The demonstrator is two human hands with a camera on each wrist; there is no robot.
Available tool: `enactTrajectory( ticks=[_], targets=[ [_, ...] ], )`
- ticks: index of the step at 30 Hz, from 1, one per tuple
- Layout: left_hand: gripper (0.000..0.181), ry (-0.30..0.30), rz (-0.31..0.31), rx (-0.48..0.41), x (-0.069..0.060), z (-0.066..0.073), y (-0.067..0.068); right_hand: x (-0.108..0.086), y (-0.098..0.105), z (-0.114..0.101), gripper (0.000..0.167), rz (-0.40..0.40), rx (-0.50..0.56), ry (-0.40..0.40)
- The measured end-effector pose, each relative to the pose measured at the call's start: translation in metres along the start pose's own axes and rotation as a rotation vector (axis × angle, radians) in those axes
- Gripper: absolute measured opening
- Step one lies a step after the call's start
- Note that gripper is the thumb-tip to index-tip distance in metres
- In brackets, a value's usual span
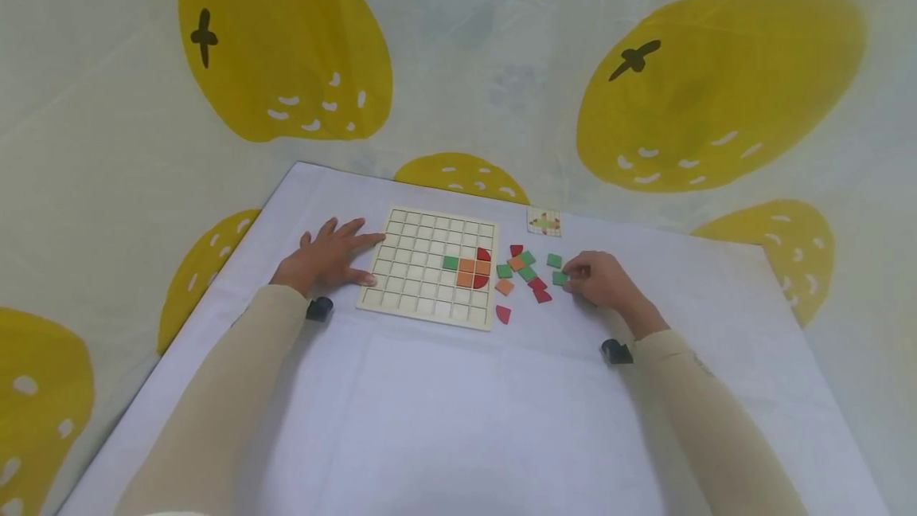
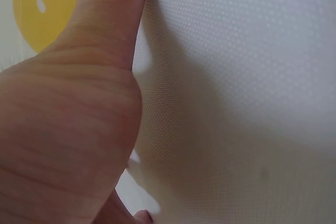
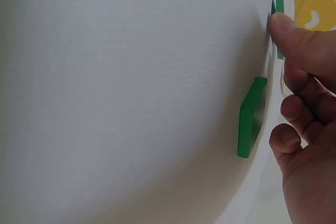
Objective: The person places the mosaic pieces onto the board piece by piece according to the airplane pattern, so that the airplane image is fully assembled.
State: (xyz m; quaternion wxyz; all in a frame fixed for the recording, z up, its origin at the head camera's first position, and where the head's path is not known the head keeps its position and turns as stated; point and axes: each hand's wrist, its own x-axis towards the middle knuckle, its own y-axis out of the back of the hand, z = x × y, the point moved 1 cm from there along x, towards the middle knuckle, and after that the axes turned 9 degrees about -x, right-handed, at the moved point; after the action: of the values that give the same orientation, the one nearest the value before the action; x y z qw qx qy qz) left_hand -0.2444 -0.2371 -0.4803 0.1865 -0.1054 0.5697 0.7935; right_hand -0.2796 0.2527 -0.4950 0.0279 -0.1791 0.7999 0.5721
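Observation:
My left hand [image 1: 333,257], fingers spread, rests at the left edge of a pale wooden grid board [image 1: 411,265]. Its index fingertip and thumb touch the rim; the left wrist view shows mostly the thumb side of the hand [image 2: 63,114] above the cloth. Orange squares [image 1: 466,265], red quarter-round pieces [image 1: 483,254] and one green square [image 1: 450,263] sit in the board's right-hand cells. My right hand [image 1: 602,281] pinches a green square tile [image 1: 559,279] by its near end. Another green tile [image 3: 252,119] lies under the curled fingers in the right wrist view.
Loose pieces lie right of the board: green squares [image 1: 555,260], orange squares [image 1: 505,287] and red quarter-rounds [image 1: 504,314]. Behind them is a small pattern card [image 1: 544,222]. A white cloth [image 1: 444,412] covers the table, and a lemon-print curtain [image 1: 458,62] hangs behind.

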Motion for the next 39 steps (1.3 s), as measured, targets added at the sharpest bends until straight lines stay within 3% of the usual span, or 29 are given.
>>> enactTrajectory(
  ticks=[10, 19, 26, 39],
  targets=[
    [0.091, -0.001, 0.013, 0.003, -0.005, -0.002, 0.0, -0.003, 0.002, -0.013, 0.028, 0.001, 0.027, -0.007],
    [0.091, -0.01, 0.02, 0.009, -0.004, 0.001, 0.001, -0.004, 0.002, -0.025, 0.024, 0.026, 0.031, 0.069],
    [0.091, -0.011, 0.012, 0.01, -0.004, 0.001, 0.001, -0.007, 0.002, -0.036, 0.026, 0.01, 0.046, 0.063],
    [0.093, -0.001, -0.002, 0.024, 0.005, -0.005, -0.002, -0.005, -0.003, -0.053, 0.026, 0.003, 0.058, 0.068]
  ],
)
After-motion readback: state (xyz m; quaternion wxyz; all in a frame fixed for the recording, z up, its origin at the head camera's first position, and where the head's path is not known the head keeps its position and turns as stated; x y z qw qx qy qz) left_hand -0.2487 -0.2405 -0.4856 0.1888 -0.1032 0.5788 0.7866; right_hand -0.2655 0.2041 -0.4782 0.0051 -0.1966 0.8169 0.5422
